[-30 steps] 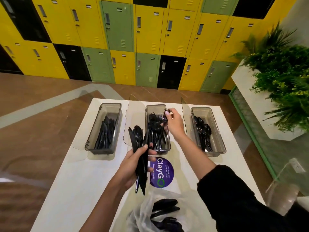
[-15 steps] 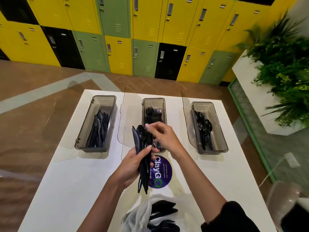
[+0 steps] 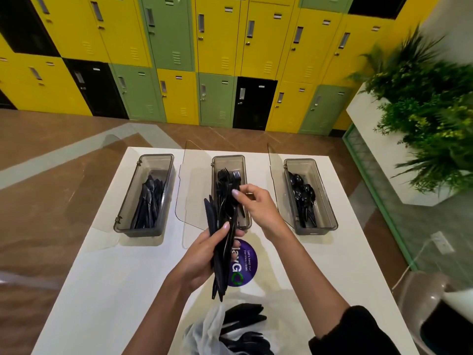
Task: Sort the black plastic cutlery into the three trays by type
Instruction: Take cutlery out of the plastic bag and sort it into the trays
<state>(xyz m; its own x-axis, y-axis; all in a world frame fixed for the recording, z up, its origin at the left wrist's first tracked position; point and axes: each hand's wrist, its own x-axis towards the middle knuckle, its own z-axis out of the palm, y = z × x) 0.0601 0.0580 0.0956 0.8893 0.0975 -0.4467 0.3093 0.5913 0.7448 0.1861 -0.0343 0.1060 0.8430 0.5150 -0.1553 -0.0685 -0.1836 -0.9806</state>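
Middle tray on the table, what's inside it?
Black forks lie in the middle tray, tines toward its far end. Its near part is covered by the right hand and the cutlery bundle that the left hand grips, so what lies there cannot be seen.

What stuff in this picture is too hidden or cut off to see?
Head view:
Cutlery bundle: the left hand covers its middle; piece types unclear.
Plastic bag: cut off by the bottom edge.
Purple sticker: half hidden behind the bundle.
Right hand: whether it pinches a piece, black against black.
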